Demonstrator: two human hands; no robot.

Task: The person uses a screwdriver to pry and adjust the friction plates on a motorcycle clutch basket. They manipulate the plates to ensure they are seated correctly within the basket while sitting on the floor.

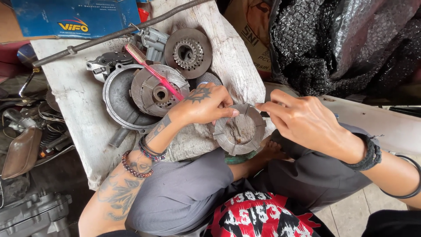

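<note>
My left hand (pixel 204 105) grips the upper left rim of a flat grey clutch plate ring (pixel 240 130) with notched segments, holding it over a worn white wooden block (pixel 83 105). My right hand (pixel 302 120) pinches a small thin tool against the ring's upper right rim; the tool is mostly hidden by the fingers. Both wrists wear bead or cord bracelets. Through the ring's hole the wood shows.
Left of my hands lie a round metal housing (pixel 118 98), a clutch disc (pixel 155 90) with a pink toothbrush (pixel 153 72) across it, and a toothed hub disc (pixel 188 52). A coiled cable (pixel 114 33) runs across the block's far side. Black bubble wrap (pixel 346 44) sits at right.
</note>
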